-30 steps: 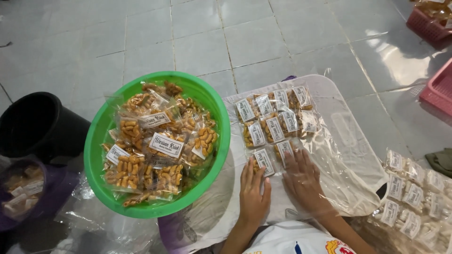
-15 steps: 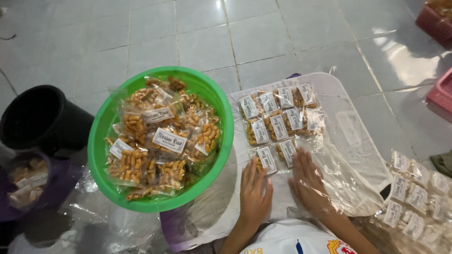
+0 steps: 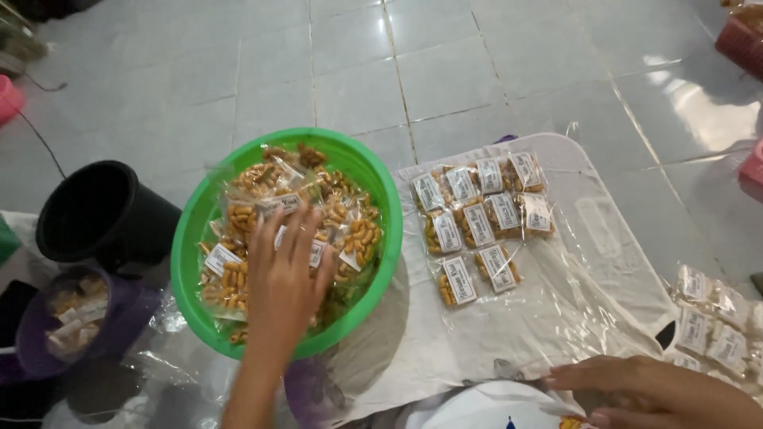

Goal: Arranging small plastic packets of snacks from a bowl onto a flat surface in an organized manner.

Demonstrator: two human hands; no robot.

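My left hand (image 3: 284,286) reaches into a green plastic basin (image 3: 385,187) full of small clear snack packets (image 3: 350,226) with white labels; its fingers are spread over the packets and grip nothing that I can see. My right hand (image 3: 648,389) rests low at the bottom right edge, fingers loosely apart, holding nothing. Between the hands, several labelled snack packets (image 3: 477,222) lie in neat rows on a clear plastic sheet (image 3: 588,238) spread over a white surface.
A black bucket (image 3: 99,214) stands left of the basin. A purple container (image 3: 75,318) with pale packets sits below it. More packets (image 3: 711,318) lie at the far right. Pink baskets (image 3: 739,40) stand at the top right on the grey tiled floor.
My left hand has left the rows of packets and moved left into the green basin. My right hand has drawn back toward the lower right. The view has shifted slightly.
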